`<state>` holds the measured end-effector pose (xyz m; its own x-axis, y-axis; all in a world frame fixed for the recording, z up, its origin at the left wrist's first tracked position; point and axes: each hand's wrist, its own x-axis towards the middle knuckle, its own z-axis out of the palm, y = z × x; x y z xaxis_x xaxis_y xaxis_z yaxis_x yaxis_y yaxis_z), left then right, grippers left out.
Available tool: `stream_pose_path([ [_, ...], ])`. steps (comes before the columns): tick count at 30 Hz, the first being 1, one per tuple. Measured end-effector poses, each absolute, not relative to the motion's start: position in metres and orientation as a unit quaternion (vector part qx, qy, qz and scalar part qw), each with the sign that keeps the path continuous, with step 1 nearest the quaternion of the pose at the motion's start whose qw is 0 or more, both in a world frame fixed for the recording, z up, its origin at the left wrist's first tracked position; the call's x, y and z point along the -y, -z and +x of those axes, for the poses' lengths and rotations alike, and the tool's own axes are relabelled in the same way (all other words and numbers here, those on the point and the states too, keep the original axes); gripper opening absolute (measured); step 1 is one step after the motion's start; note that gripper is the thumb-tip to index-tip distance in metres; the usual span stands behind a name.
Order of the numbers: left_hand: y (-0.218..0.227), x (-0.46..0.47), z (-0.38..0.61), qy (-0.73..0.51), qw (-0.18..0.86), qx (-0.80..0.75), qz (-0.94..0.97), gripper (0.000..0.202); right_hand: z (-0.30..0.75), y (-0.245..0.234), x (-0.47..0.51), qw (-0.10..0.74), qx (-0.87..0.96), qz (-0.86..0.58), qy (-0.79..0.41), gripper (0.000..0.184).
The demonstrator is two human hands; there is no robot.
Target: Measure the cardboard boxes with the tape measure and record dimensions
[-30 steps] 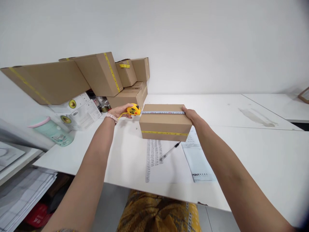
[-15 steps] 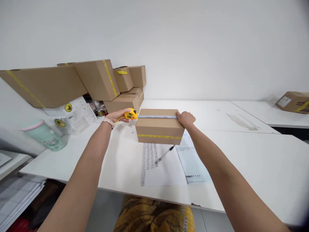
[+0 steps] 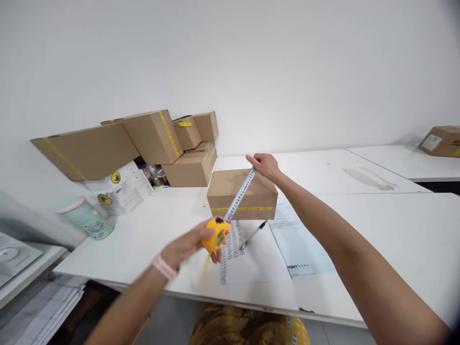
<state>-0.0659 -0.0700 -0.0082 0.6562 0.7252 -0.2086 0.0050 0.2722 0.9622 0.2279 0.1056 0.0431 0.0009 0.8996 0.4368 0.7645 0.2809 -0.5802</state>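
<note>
A brown cardboard box [image 3: 230, 186] with a yellow tape stripe stands on the white table [image 3: 377, 230]. My left hand [image 3: 187, 247] is closed round a yellow tape measure case [image 3: 215, 235], held low in front of the box, a little blurred. The white tape blade [image 3: 241, 192] runs slantwise from the case up over the box. My right hand [image 3: 264, 165] pinches the blade's end above the box's far top edge.
A pen [image 3: 253, 235] lies on printed sheets [image 3: 247, 249] in front of the box. Several cardboard boxes [image 3: 151, 139] are stacked at the back left by the wall, over white cartons [image 3: 118, 189]. A mint bottle [image 3: 86, 218] lies at left. Another box [image 3: 440, 140] sits far right.
My left hand has pulled the tape case from the box's far left corner toward me. The blade now runs front to back instead of along the box's far edge. My right hand shifted slightly left.
</note>
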Motion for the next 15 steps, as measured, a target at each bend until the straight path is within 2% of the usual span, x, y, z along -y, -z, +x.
stream_pose_path([
  [3,0.061,0.115,-0.028,-0.351,0.752,-0.306,0.466,0.053,0.209,-0.042,-0.103,0.328,0.746,-0.561,-0.143,0.059],
  [6,0.083,0.13,0.003,-0.43,0.743,-0.324,0.398,0.053,0.199,-0.032,-0.101,0.315,0.747,-0.555,-0.187,0.059],
  [12,0.049,0.119,0.028,-0.486,0.721,-0.356,0.341,0.053,0.21,-0.007,-0.117,0.452,0.64,-0.584,-0.212,0.072],
  [15,0.024,0.099,0.038,-0.508,0.7,-0.365,0.345,0.053,0.215,0.002,-0.127,0.465,0.595,-0.617,-0.222,0.076],
])
